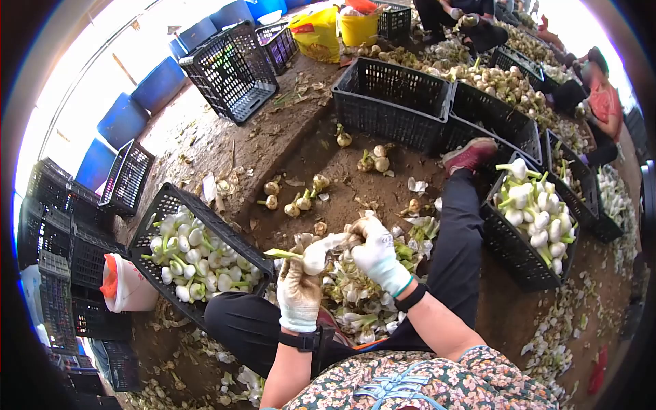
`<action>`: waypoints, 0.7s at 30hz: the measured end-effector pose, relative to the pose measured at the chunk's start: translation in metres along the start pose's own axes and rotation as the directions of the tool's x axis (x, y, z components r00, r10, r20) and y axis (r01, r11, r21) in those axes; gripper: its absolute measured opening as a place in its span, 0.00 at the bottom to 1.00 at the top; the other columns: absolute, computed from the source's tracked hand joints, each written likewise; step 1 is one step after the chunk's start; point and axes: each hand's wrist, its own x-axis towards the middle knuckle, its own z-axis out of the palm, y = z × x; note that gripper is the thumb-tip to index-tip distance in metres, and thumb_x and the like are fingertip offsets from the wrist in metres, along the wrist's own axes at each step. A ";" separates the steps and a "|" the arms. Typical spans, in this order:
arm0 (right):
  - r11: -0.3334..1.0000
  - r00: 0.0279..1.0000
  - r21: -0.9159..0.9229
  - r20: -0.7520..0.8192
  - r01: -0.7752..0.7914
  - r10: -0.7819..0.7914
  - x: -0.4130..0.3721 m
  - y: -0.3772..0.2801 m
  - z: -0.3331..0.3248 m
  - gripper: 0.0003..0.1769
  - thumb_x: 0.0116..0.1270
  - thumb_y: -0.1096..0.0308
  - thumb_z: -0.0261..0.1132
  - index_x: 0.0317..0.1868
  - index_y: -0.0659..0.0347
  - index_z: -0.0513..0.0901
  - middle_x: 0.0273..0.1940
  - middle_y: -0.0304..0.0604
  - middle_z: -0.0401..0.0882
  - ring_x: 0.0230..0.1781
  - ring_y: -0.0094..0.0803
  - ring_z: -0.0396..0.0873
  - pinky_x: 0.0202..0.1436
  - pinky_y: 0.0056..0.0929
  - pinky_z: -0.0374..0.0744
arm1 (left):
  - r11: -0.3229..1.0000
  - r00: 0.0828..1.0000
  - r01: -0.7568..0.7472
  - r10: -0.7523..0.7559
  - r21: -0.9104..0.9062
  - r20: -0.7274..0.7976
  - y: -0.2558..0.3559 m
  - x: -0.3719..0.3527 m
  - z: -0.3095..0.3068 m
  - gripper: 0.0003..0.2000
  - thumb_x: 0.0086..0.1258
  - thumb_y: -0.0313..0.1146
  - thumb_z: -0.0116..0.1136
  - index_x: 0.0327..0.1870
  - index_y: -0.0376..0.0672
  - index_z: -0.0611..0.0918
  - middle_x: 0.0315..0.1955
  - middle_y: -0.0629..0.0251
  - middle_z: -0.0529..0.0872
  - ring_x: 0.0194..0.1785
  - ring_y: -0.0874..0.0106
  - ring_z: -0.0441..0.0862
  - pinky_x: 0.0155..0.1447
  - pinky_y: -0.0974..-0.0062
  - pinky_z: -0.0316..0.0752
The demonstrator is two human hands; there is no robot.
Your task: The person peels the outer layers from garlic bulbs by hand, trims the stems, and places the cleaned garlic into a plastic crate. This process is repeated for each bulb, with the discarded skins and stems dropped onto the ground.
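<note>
My left hand (298,290), in a soiled white work glove, grips a garlic bulb (315,261) with a short green stem that points left. My right hand (374,249), gloved too, has its fingers closed on a pale strip of garlic skin (333,242) stretching away from the bulb. Below both hands, between my legs, lies a heap of peeled skins and leaves (359,290). To the left, a tilted black crate (236,239) holds cleaned white garlic bulbs (195,256). Another black crate (523,256) at my right is heaped with white bulbs (536,212).
Unpeeled bulbs (292,208) lie scattered on the dirt floor ahead. Black crates (393,109) stand beyond them, near a large garlic pile (495,78). A white bucket (130,287) and stacked crates (61,232) are at the left. Other people (605,102) sit at upper right.
</note>
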 end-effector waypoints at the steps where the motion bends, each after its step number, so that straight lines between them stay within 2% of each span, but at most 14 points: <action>1: 0.999 0.999 -0.007 0.007 -0.046 0.046 0.002 0.015 0.001 0.07 0.55 0.71 0.65 0.34 0.64 0.81 0.37 0.55 0.79 0.41 0.52 0.79 0.45 0.45 0.77 | 0.995 1.000 0.019 -0.020 -0.099 -0.008 -0.004 0.007 -0.010 0.14 0.76 0.37 0.54 0.57 0.43 0.80 0.62 0.54 0.79 0.66 0.58 0.76 0.68 0.53 0.73; 2: 0.998 0.998 -0.011 0.009 -0.056 0.056 0.002 0.033 0.006 0.07 0.55 0.71 0.65 0.34 0.64 0.81 0.37 0.55 0.79 0.41 0.52 0.79 0.45 0.45 0.77 | 0.978 0.998 0.068 -0.070 -0.198 -0.001 -0.004 0.011 -0.012 0.14 0.76 0.39 0.53 0.58 0.46 0.80 0.62 0.54 0.79 0.67 0.54 0.74 0.70 0.46 0.68; 4: 0.943 0.958 -0.314 0.221 -0.107 0.182 0.001 0.069 0.007 0.10 0.57 0.68 0.62 0.37 0.64 0.83 0.40 0.57 0.81 0.43 0.53 0.80 0.48 0.46 0.78 | 0.926 0.986 0.167 -0.163 -0.340 0.039 -0.006 0.025 -0.019 0.14 0.76 0.42 0.52 0.57 0.52 0.82 0.63 0.55 0.79 0.69 0.45 0.70 0.73 0.33 0.56; 5: 0.908 0.832 -0.418 0.505 0.005 0.228 -0.002 0.083 0.000 0.12 0.57 0.67 0.60 0.37 0.63 0.84 0.40 0.58 0.82 0.43 0.54 0.81 0.50 0.47 0.79 | 0.904 0.981 0.186 -0.190 -0.384 0.028 -0.004 0.027 -0.007 0.13 0.75 0.41 0.55 0.55 0.48 0.82 0.60 0.52 0.81 0.66 0.45 0.73 0.69 0.39 0.68; 7: 0.804 0.770 -0.594 0.509 -0.009 0.385 -0.005 0.130 -0.001 0.13 0.54 0.67 0.60 0.36 0.63 0.85 0.37 0.60 0.82 0.43 0.55 0.82 0.50 0.47 0.80 | 0.889 0.959 0.138 -0.229 -0.436 -0.164 0.006 0.046 -0.018 0.12 0.74 0.36 0.58 0.53 0.43 0.81 0.53 0.50 0.82 0.63 0.48 0.76 0.62 0.50 0.79; 9: 0.680 0.941 -0.730 0.174 -0.075 0.290 0.026 0.180 -0.020 0.13 0.52 0.65 0.60 0.34 0.62 0.85 0.34 0.59 0.82 0.39 0.55 0.82 0.48 0.49 0.80 | 0.899 0.955 0.049 -0.169 -0.436 -0.242 0.026 0.065 -0.039 0.11 0.75 0.35 0.56 0.52 0.41 0.80 0.51 0.47 0.82 0.59 0.49 0.78 0.56 0.59 0.84; 10: 0.569 0.920 -0.810 0.105 -0.141 0.377 0.046 0.216 -0.028 0.13 0.52 0.65 0.60 0.35 0.62 0.85 0.35 0.58 0.83 0.38 0.53 0.82 0.44 0.49 0.80 | 0.883 0.957 -0.010 -0.128 -0.469 -0.262 0.045 0.076 -0.048 0.11 0.73 0.30 0.59 0.52 0.38 0.79 0.50 0.47 0.82 0.58 0.48 0.78 0.57 0.58 0.83; 12: 0.665 0.948 -0.698 -0.064 -0.266 0.312 0.069 0.236 -0.047 0.21 0.55 0.67 0.59 0.50 0.55 0.86 0.43 0.58 0.81 0.41 0.53 0.81 0.41 0.50 0.79 | 0.883 0.942 -0.220 0.081 -0.415 -0.326 0.095 0.103 -0.078 0.14 0.73 0.32 0.59 0.53 0.34 0.77 0.51 0.46 0.82 0.57 0.47 0.79 0.63 0.54 0.80; 13: 0.612 0.862 -0.682 -0.055 -0.400 0.503 0.079 0.270 -0.049 0.24 0.57 0.66 0.60 0.56 0.50 0.85 0.48 0.60 0.81 0.45 0.53 0.81 0.46 0.49 0.80 | 0.859 0.918 -0.307 0.154 -0.411 -0.365 0.127 0.114 -0.094 0.16 0.74 0.34 0.59 0.55 0.31 0.76 0.52 0.45 0.81 0.57 0.47 0.79 0.66 0.52 0.77; 15: 0.584 0.792 -0.701 0.044 -0.410 0.609 0.087 0.328 -0.049 0.22 0.60 0.62 0.66 0.56 0.49 0.84 0.55 0.61 0.79 0.53 0.53 0.80 0.54 0.46 0.81 | 0.814 0.846 -0.503 0.394 -0.291 -0.360 0.176 0.128 -0.094 0.20 0.75 0.38 0.56 0.57 0.30 0.76 0.56 0.43 0.80 0.59 0.48 0.78 0.67 0.53 0.77; 17: 0.546 0.796 -0.764 0.071 -0.344 0.601 0.087 0.360 -0.047 0.20 0.60 0.59 0.69 0.53 0.51 0.85 0.51 0.60 0.81 0.50 0.53 0.81 0.54 0.44 0.81 | 0.813 0.780 -0.568 0.484 -0.125 -0.396 0.198 0.130 -0.074 0.20 0.77 0.41 0.53 0.57 0.31 0.76 0.54 0.43 0.81 0.58 0.49 0.79 0.65 0.53 0.78; 19: 0.610 0.711 -0.543 0.033 -0.577 0.702 0.081 0.400 -0.040 0.17 0.60 0.60 0.72 0.48 0.58 0.85 0.45 0.59 0.84 0.43 0.52 0.84 0.49 0.46 0.82 | 0.881 0.866 -0.433 0.347 -0.192 -0.360 0.185 0.130 -0.087 0.18 0.77 0.39 0.52 0.60 0.35 0.76 0.52 0.49 0.82 0.54 0.51 0.81 0.64 0.52 0.79; 20: 0.718 0.717 -0.011 0.032 -0.696 0.696 0.078 0.375 -0.021 0.14 0.64 0.66 0.63 0.49 0.60 0.82 0.40 0.53 0.84 0.35 0.42 0.81 0.36 0.38 0.77 | 0.928 0.895 -0.342 0.276 -0.144 -0.350 0.164 0.126 -0.084 0.18 0.78 0.37 0.52 0.62 0.39 0.75 0.52 0.52 0.82 0.54 0.54 0.81 0.63 0.54 0.79; 21: 0.604 0.723 0.525 0.031 -0.600 0.690 0.075 0.349 -0.002 0.13 0.68 0.73 0.54 0.51 0.61 0.79 0.34 0.47 0.84 0.26 0.32 0.77 0.24 0.29 0.73 | 0.965 0.918 -0.240 0.191 -0.103 -0.348 0.130 0.121 -0.081 0.18 0.78 0.36 0.51 0.64 0.42 0.74 0.51 0.55 0.82 0.53 0.57 0.82 0.62 0.55 0.79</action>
